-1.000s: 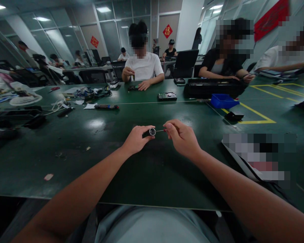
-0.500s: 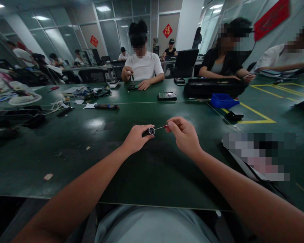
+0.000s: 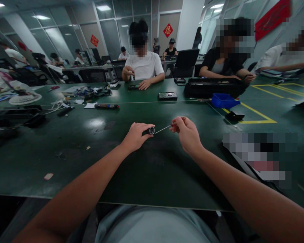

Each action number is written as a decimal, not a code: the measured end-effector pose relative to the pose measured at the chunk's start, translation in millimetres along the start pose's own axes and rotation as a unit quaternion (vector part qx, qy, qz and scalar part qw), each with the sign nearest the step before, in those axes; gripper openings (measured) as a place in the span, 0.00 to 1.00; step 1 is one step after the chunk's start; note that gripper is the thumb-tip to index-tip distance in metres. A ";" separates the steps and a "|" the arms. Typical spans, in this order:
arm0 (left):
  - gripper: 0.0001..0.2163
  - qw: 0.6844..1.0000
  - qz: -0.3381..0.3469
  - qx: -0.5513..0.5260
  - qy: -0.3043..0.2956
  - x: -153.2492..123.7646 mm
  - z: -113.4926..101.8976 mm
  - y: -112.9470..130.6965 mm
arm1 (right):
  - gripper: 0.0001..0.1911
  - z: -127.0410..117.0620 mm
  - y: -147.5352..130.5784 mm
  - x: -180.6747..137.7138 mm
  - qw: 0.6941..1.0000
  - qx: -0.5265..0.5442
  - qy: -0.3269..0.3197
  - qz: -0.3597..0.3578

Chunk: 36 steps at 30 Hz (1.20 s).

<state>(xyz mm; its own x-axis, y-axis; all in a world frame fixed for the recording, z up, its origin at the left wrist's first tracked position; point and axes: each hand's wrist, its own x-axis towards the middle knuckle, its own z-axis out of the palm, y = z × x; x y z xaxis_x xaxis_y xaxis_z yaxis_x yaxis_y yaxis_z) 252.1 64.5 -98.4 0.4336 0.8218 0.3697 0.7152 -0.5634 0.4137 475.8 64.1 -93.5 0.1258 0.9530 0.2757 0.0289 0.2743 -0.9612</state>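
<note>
- Leftmost, the left hand (image 3: 135, 136) has its fingers (image 3: 144, 126) closed round a small black cylinder (image 3: 150, 131), mid-way across the green surface (image 3: 147, 168).
- Next, a thin metal rod (image 3: 162, 129) runs from the cylinder's silver-rimmed end.
- Then the right hand (image 3: 187, 135) pinches the rod's reddish end between its fingertips.
- Farther right, a blue bin (image 3: 224, 100) sits well apart.

A small tube (image 3: 150, 131), matt black with a bright metal rim, sits pinched in the left hand (image 3: 136, 136). A thin, shiny metal rod (image 3: 162, 129) runs from it to the right hand (image 3: 187, 134), its gripped end red, seemingly plastic. Under both hands the green table mat (image 3: 131, 175) is smooth with a dull sheen. Beyond the right hand is a tray (image 3: 224, 100) of blue plastic; left of the left arm, a matt paper scrap (image 3: 48, 176).
</note>
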 end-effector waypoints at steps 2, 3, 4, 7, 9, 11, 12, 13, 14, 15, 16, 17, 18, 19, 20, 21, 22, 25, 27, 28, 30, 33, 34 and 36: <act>0.17 1.000 0.002 0.000 -0.004 -0.2 0.6 0.8 | 0.13 1.0 -4.2 -4.1 0.999 -0.013 -0.003 -0.033; 0.17 1.000 0.001 -0.001 -0.007 -0.3 1.1 1.2 | 0.13 1.5 -6.2 -5.9 0.999 -0.022 -0.006 -0.048; 0.17 1.000 -0.002 -0.002 -0.007 -0.4 1.6 1.6 | 0.13 2.0 -7.9 -7.4 0.998 -0.032 -0.008 -0.060; 0.18 1.000 -0.012 -0.011 -0.001 -0.8 3.5 2.3 | 0.13 3.2 -10.2 -9.4 0.996 -0.053 -0.011 -0.072; 0.18 1.000 -0.014 -0.015 0.000 -1.2 4.2 3.0 | 0.13 3.8 -10.2 -9.6 0.996 -0.053 -0.013 -0.076; 0.18 1.000 -0.015 -0.016 0.001 -1.6 4.2 4.3 | 0.13 4.3 -10.7 -10.0 0.995 -0.057 -0.018 -0.083; 0.18 1.000 -0.015 -0.017 0.002 -1.8 4.1 5.1 | 0.13 4.4 -11.5 -10.5 0.994 -0.064 -0.022 -0.088; 0.18 1.000 -0.015 -0.018 0.003 -2.0 3.8 6.0 | 0.13 4.4 -12.8 -11.3 0.993 -0.073 -0.026 -0.093; 0.18 1.000 -0.016 -0.019 0.004 -2.2 3.5 6.9 | 0.13 4.4 -14.5 -12.3 0.991 -0.084 -0.029 -0.099; 0.18 1.000 -0.019 -0.021 0.006 -2.3 3.2 7.7 | 0.13 4.2 -16.4 -13.4 0.990 -0.094 -0.031 -0.104; 0.18 0.999 -0.023 -0.022 0.007 -2.4 3.0 8.3 | 0.12 4.0 -18.4 -14.6 0.988 -0.104 -0.034 -0.107; 0.18 0.999 -0.029 -0.024 0.008 -2.4 2.8 8.9 | 0.12 3.7 -20.2 -15.7 0.987 -0.112 -0.037 -0.110; 0.19 0.999 -0.037 -0.025 0.008 -2.4 2.5 9.3 | 0.12 3.4 -21.7 -16.7 0.986 -0.120 -0.040 -0.112; 0.19 0.999 -0.043 -0.027 0.009 -2.3 2.3 9.6 | 0.12 3.1 -22.9 -17.5 0.984 -0.127 -0.043 -0.114; 0.19 0.998 -0.047 -0.029 0.010 -2.3 2.2 9.8 | 0.12 2.9 -23.8 -18.1 0.983 -0.135 -0.045 -0.115; 0.19 0.998 -0.048 -0.032 0.011 -2.3 2.0 9.9 | 0.12 2.6 -24.5 -18.5 0.982 -0.142 -0.045 -0.117; 0.19 0.998 -0.047 -0.034 0.013 -2.4 2.0 9.9 | 0.12 2.4 -25.1 -18.8 0.981 -0.149 -0.044 -0.119; 0.19 0.998 -0.039 -0.036 0.015 -2.6 2.2 9.6 | 0.13 1.6 -26.5 -18.9 0.976 -0.176 -0.038 -0.121; 0.19 0.999 -0.037 -0.036 0.010 -2.8 2.6 9.2 | 0.14 0.9 -27.6 -19.0 0.970 -0.207 -0.034 -0.125; 0.19 0.999 -0.037 -0.035 0.008 -2.9 2.9 9.1 | 0.15 0.6 -28.1 -19.1 0.965 -0.226 -0.033 -0.130; 0.19 0.999 -0.037 -0.035 0.006 -3.0 3.3 8.8 | 0.18 0.1 -28.9 -19.8 0.955 -0.256 -0.030 -0.143; 0.18 0.999 -0.034 -0.036 0.007 -3.1 3.8 8.3 | 0.15 -0.2 -29.1 -21.4 0.950 -0.262 -0.045 -0.165; 0.18 0.999 -0.033 -0.037 0.008 -3.1 3.8 8.2 | 0.13 -0.1 -29.0 -21.8 0.950 -0.254 -0.056 -0.173; 0.19 0.999 -0.034 -0.036 0.010 -3.1 3.8 8.0 | 0.09 -0.1 -28.5 -22.4 0.951 -0.233 -0.080 -0.186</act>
<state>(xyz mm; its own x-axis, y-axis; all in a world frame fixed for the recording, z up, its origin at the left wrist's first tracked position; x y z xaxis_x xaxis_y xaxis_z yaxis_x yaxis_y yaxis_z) 258.5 57.8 -99.4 0.3742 0.8566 0.3552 0.7007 -0.5120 0.4968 472.3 34.9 -72.2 -0.1307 0.8192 0.5583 0.4821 0.5446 -0.6862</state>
